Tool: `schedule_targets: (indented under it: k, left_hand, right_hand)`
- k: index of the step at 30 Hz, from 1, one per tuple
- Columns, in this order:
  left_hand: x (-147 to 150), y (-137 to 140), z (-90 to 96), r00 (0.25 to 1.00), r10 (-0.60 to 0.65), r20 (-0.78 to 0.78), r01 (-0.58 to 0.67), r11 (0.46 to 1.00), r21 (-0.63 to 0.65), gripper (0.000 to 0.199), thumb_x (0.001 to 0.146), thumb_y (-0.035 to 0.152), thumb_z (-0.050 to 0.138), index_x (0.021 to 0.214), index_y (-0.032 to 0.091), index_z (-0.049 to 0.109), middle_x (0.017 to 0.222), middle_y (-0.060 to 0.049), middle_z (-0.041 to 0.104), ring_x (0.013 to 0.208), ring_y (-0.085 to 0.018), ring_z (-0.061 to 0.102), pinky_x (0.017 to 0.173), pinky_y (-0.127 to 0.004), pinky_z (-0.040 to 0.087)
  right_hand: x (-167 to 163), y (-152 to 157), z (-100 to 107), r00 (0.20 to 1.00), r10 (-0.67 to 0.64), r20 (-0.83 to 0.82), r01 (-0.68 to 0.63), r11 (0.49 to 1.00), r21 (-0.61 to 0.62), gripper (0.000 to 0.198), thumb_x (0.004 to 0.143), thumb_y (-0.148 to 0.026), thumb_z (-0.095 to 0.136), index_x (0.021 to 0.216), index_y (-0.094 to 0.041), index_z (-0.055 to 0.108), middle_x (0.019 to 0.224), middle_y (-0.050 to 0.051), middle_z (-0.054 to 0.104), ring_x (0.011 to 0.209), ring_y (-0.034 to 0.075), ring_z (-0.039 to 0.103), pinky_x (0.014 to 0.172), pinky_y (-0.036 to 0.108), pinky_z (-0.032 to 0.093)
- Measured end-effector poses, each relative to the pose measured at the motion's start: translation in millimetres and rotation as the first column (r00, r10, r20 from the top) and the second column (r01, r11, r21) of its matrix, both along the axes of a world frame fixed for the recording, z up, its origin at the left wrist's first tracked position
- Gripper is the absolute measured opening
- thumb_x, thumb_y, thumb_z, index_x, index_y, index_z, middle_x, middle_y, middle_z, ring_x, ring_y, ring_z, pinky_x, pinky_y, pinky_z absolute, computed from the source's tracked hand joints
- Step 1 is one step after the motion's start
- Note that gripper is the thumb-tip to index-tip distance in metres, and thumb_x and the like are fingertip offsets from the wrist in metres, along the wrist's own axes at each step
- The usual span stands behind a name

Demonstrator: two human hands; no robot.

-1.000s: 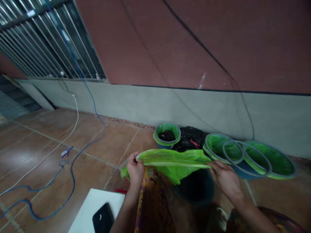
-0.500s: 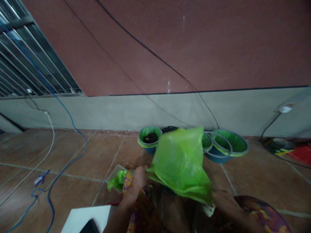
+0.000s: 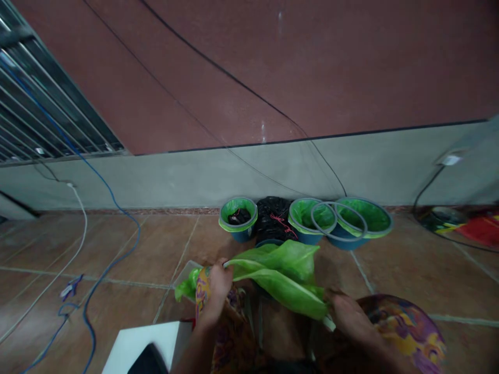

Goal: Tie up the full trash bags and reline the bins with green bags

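A thin green plastic bag (image 3: 280, 270) is stretched between my two hands, its mouth sagging partly apart. My left hand (image 3: 220, 283) is closed around the bag's left edge. At the opposite edge, my right hand (image 3: 346, 314) is closed on the plastic, slightly lower and somewhat blurred. Directly under the bag stands a dark blue bin (image 3: 268, 242), mostly hidden by it. Beside my left wrist, a clear tray (image 3: 181, 272) holds a crumpled green bag (image 3: 189, 284).
Along the wall are a small bin (image 3: 238, 228) with dark contents, a black bag (image 3: 268, 210) with pink string, and two more green-lined bins (image 3: 310, 236) (image 3: 380, 231). A loose grey ring (image 3: 360, 213) rests over their rims. A blue cable (image 3: 117, 257) and a white box (image 3: 144, 335) lie left.
The green bag has come down from a puffed-up, raised shape to a lower, flatter one. The black bag and middle bin behind it now show. The view has shifted slightly.
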State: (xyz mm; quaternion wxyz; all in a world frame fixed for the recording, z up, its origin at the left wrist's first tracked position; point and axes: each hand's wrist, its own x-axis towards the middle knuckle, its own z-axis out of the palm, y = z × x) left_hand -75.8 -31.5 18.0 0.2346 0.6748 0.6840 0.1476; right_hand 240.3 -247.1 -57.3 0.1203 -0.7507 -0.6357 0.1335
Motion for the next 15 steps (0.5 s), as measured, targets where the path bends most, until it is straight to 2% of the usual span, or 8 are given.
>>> schedule_targets:
  k: [5, 7, 9, 12, 15]
  left_hand:
    - [-5.2, -7.5, 0.9, 0.982, -0.064, -0.178, 0.062, 0.998, -0.017, 0.023, 0.086, 0.021, 0.057, 0.103, 0.016, 0.071, 0.103, -0.011, 0.074, 0.098, -0.019, 0.068, 0.082, -0.023, 0.046]
    - [0.6, -8.5, -0.8, 0.974, -0.087, -0.209, 0.081, 0.996, -0.036, 0.029, 0.087, 0.023, 0.056, 0.111, 0.015, 0.07, 0.106, -0.013, 0.073, 0.102, -0.022, 0.067, 0.085, -0.025, 0.046]
    - [9.1, -8.9, -5.2, 0.97, -0.107, -0.219, 0.099, 0.994, -0.05, 0.032, 0.089, 0.025, 0.054, 0.116, 0.014, 0.068, 0.108, -0.014, 0.073, 0.104, -0.023, 0.067, 0.087, -0.026, 0.046]
    - [20.4, -7.6, -12.5, 0.969, -0.171, -0.181, 0.157, 0.984, -0.088, 0.032, 0.091, 0.027, 0.051, 0.116, 0.016, 0.068, 0.107, -0.012, 0.073, 0.102, -0.021, 0.067, 0.086, -0.026, 0.046]
    - [24.0, -4.1, -14.1, 0.963, -0.236, -0.131, 0.226, 0.97, -0.086, 0.029, 0.092, 0.028, 0.051, 0.113, 0.017, 0.069, 0.104, -0.01, 0.073, 0.099, -0.019, 0.067, 0.084, -0.024, 0.044]
  right_hand:
    - [-13.9, 16.8, 33.3, 0.998, -0.034, -0.058, 0.03, 0.998, -0.058, 0.04, 0.075, -0.004, 0.04, 0.103, -0.013, 0.067, 0.1, 0.013, 0.069, 0.093, 0.022, 0.065, 0.086, 0.033, 0.048]
    - [-28.3, 31.8, 50.6, 0.998, -0.017, -0.063, 0.016, 1.0, -0.022, 0.043, 0.076, -0.004, 0.041, 0.108, -0.015, 0.067, 0.106, 0.013, 0.068, 0.096, 0.024, 0.064, 0.088, 0.036, 0.047]
    - [-50.9, 50.3, 62.5, 0.992, 0.061, -0.112, -0.052, 0.996, 0.079, 0.039, 0.079, -0.005, 0.041, 0.104, -0.018, 0.068, 0.113, 0.012, 0.066, 0.103, 0.024, 0.061, 0.092, 0.035, 0.045]
    - [-95.0, 80.3, 58.7, 0.92, 0.226, -0.32, -0.195, 0.973, 0.126, 0.032, 0.089, -0.012, 0.037, 0.097, -0.019, 0.067, 0.095, 0.007, 0.069, 0.09, 0.02, 0.064, 0.085, 0.034, 0.049]
    - [-134.5, 108.5, 30.3, 0.86, 0.248, -0.447, -0.19, 0.967, 0.17, 0.033, 0.091, -0.015, 0.036, 0.105, -0.018, 0.066, 0.101, 0.009, 0.07, 0.096, 0.022, 0.065, 0.087, 0.036, 0.05]
